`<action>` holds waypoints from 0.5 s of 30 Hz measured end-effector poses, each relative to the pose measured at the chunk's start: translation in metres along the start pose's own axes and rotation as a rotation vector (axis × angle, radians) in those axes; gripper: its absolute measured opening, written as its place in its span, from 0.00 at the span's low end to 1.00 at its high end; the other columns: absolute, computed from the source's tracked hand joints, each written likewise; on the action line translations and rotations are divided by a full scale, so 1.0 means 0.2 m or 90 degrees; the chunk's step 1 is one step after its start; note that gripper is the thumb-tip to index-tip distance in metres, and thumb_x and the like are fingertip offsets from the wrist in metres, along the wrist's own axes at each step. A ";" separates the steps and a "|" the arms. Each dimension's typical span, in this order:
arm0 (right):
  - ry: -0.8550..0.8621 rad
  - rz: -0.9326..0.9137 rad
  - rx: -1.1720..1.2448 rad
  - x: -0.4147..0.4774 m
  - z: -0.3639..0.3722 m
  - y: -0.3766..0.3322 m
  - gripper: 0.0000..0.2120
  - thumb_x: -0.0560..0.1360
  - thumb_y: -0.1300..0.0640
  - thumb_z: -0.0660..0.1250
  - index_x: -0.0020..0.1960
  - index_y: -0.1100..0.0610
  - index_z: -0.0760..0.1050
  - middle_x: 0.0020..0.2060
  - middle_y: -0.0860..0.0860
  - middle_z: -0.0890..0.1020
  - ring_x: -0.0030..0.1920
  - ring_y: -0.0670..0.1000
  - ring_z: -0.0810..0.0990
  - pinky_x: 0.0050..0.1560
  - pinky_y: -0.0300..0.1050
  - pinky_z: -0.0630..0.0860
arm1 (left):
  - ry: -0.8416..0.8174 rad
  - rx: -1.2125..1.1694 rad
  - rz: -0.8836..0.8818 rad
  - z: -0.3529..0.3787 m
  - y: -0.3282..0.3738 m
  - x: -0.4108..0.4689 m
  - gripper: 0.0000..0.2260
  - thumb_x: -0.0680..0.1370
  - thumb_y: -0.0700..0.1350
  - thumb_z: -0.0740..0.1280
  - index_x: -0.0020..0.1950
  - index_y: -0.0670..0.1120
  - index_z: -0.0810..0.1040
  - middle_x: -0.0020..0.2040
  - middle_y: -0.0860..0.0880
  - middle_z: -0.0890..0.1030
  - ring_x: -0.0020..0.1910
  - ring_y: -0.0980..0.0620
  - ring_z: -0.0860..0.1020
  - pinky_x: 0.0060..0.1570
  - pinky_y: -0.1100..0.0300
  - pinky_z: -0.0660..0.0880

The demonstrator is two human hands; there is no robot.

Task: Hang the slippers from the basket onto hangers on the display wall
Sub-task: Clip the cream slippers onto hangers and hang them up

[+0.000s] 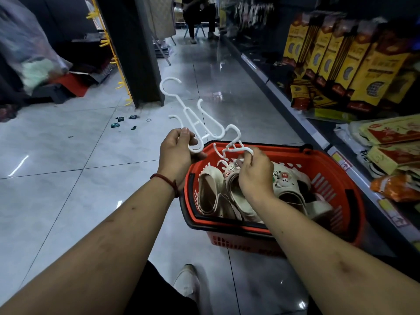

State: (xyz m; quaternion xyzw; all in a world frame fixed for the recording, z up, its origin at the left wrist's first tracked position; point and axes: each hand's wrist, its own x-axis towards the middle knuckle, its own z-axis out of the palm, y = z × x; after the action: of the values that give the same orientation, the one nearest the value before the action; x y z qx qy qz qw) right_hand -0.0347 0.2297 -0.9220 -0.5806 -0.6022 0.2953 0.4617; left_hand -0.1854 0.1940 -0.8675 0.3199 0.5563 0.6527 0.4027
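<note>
The left hand point(176, 151) curls its fingers round the lower loop of a white hanger point(188, 114) above the tiled floor point(68, 178). To its right, the right hand point(254, 171) pinches a second hanger point(235, 144) over the red basket point(322, 160), which stands on the floor. The basket holds several cream slippers point(211, 192), and a shelf of yellow packets point(341, 64) stands beside it.

- Hangers point(196, 150): white moulded plastic, smooth, faintly glossy.
- Basket point(322, 162): red plastic with slotted walls and a black plastic rim band (matt).
- Slippers point(208, 192): cream, rubbery-looking, matt.
- Floor point(68, 183): grey polished tiles that mirror the lights.
- Bracelet point(167, 180): red braided cord.
- Shelf packets point(363, 71): glossy printed wrapping.
</note>
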 end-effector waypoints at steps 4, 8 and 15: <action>-0.380 -0.074 -0.299 -0.07 -0.09 0.01 0.18 0.82 0.61 0.58 0.71 0.53 0.72 0.56 0.52 0.80 0.52 0.54 0.81 0.46 0.41 0.72 | -0.010 -0.026 -0.008 0.01 0.01 -0.01 0.11 0.85 0.46 0.57 0.46 0.42 0.72 0.40 0.47 0.75 0.30 0.44 0.76 0.38 0.53 0.78; -0.601 -0.117 -0.479 -0.13 -0.11 0.07 0.24 0.81 0.62 0.59 0.76 0.50 0.66 0.73 0.54 0.71 0.72 0.58 0.71 0.69 0.46 0.68 | -0.051 0.008 -0.054 0.01 -0.03 -0.02 0.11 0.84 0.46 0.58 0.46 0.42 0.74 0.38 0.46 0.77 0.30 0.44 0.76 0.38 0.52 0.79; -0.316 0.166 -0.014 0.03 -0.18 0.09 0.19 0.71 0.73 0.59 0.49 0.53 0.79 0.52 0.57 0.83 0.51 0.60 0.84 0.54 0.58 0.82 | -0.156 0.117 -0.137 0.03 -0.07 -0.05 0.11 0.84 0.46 0.61 0.47 0.42 0.77 0.46 0.42 0.82 0.35 0.41 0.82 0.41 0.50 0.83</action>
State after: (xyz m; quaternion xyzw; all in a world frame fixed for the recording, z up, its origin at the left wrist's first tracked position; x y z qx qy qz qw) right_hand 0.0067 0.2316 -0.9225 -0.5679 -0.6204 0.4788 0.2515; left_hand -0.1729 0.1886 -0.8793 0.3714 0.5914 0.5083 0.5040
